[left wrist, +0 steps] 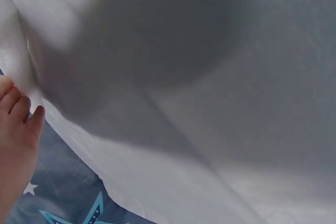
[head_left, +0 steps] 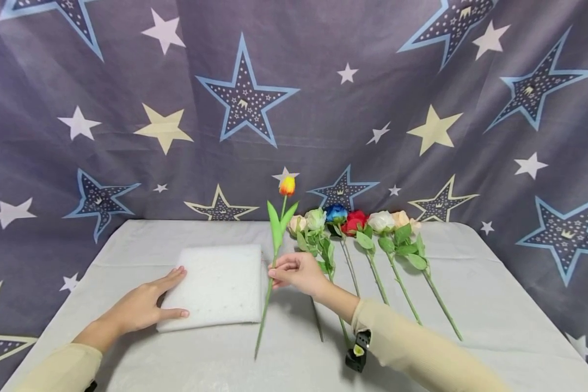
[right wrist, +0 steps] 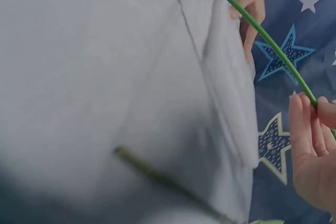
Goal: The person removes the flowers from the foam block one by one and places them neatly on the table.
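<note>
In the head view my right hand (head_left: 299, 274) pinches the green stem of an orange-and-yellow tulip (head_left: 287, 186) between thumb and fingers. The tulip stands nearly upright, its bloom at the top and the stem's lower end slanting down to the left. A white foam block (head_left: 215, 286) lies just left of the stem. My left hand (head_left: 139, 302) rests against the block's left edge, fingers spread and straight. The right wrist view shows the tulip's stem (right wrist: 262, 32) running from the right hand (right wrist: 315, 156) toward the foam.
Right of the right hand lie several artificial flowers, among them a blue rose (head_left: 336, 213), a red rose (head_left: 355, 222) and a white rose (head_left: 381, 221), stems pointing toward me. All lie on a grey-white tablecloth (head_left: 186, 362). A star-patterned curtain (head_left: 304, 120) hangs behind.
</note>
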A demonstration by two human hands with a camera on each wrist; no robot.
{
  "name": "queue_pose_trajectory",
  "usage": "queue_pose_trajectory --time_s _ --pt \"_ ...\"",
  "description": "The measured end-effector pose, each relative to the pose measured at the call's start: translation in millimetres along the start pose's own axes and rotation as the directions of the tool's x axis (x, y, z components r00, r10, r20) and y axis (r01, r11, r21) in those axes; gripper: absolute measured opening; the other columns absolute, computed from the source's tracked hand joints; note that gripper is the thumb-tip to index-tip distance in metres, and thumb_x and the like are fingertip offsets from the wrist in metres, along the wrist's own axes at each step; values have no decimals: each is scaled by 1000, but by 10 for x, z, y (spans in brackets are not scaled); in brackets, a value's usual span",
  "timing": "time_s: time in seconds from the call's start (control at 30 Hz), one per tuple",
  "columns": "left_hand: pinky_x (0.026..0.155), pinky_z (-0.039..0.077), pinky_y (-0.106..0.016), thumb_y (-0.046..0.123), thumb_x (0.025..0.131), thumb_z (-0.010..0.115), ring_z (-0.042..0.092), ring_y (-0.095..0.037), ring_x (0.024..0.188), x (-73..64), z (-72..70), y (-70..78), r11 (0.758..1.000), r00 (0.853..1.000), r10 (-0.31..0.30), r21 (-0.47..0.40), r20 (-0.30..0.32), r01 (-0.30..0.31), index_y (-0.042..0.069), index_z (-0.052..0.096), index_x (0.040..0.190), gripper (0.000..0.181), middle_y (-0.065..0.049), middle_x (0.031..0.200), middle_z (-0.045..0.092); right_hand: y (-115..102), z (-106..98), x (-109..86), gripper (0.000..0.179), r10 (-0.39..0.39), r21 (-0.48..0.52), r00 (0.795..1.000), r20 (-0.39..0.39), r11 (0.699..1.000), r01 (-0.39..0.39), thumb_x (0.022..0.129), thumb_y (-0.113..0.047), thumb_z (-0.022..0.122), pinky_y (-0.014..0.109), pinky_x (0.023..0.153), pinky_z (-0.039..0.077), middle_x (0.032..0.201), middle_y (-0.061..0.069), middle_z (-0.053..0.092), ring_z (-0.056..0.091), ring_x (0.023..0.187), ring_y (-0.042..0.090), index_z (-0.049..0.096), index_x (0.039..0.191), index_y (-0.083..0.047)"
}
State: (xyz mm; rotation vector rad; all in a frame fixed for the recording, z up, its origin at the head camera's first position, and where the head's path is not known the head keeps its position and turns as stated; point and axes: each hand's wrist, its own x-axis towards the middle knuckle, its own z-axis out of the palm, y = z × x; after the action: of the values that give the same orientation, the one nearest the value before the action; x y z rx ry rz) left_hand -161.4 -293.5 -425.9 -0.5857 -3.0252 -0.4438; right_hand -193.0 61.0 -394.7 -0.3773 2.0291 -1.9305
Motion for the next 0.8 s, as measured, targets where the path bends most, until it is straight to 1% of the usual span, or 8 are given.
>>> queue_pose_trajectory --time_s 0.07,0.13,0.23,0.33,0.47,0.57,0.8 --pt "104 41 -59 67 73 68 46 -43 132 -3 -11 0 1000 1000 -5 4 1 4 5 44 143 97 -19 149 43 40 -47 -33 23 37 -11 999 9 999 -37 86 0 67 47 79 60 83 17 75 70 60 10 64 104 14" --pt "103 42 -59 66 72 69 47 -44 131 -2 -19 -2 1000 1000 -2 9 0 2 5 45 143 97 -19 148 44 78 -86 -63 26 58 -28 998 19 998 -58 86 -1 67 43 76 61 84 18 74 69 60 10 64 106 14" --pt "104 41 -59 67 73 69 46 -44 132 -5 -21 0 1000 1000 1 9 1 -1 5 45 143 97 -19 148 44 127 -123 -111 27 99 -70 995 1 993 -98 86 -4 68 38 72 62 89 21 74 68 58 8 66 108 12" --pt "104 41 -59 67 73 68 46 -44 132 -12 -12 -6 1000 1000 8 6 1 -8 4 46 142 97 -20 148 44 182 -138 -146 26 134 -113 990 -40 984 -138 85 -5 70 34 69 62 93 22 74 67 56 6 69 107 8" --pt "104 41 -60 67 73 68 46 -44 132 -17 -2 -18 1000 1000 6 3 -1 -6 4 46 142 97 -20 148 44 259 -138 -153 24 177 -135 980 -96 973 -189 85 -5 71 30 64 62 93 21 74 66 56 5 71 106 6" --pt "105 40 -59 68 73 68 45 -44 133 -21 -2 -19 1000 1000 -3 2 1 3 4 45 143 97 -20 149 43 309 -129 -145 24 199 -128 971 -136 968 -216 84 -4 72 28 61 62 92 21 75 66 57 6 71 105 7" --pt "104 40 -60 66 73 68 45 -44 133 -1 -15 8 1000 1000 7 -4 6 -7 3 45 142 97 -21 148 43 359 -129 -117 20 233 -111 943 -237 958 -265 83 -2 72 26 59 61 91 21 75 67 54 8 72 101 7"
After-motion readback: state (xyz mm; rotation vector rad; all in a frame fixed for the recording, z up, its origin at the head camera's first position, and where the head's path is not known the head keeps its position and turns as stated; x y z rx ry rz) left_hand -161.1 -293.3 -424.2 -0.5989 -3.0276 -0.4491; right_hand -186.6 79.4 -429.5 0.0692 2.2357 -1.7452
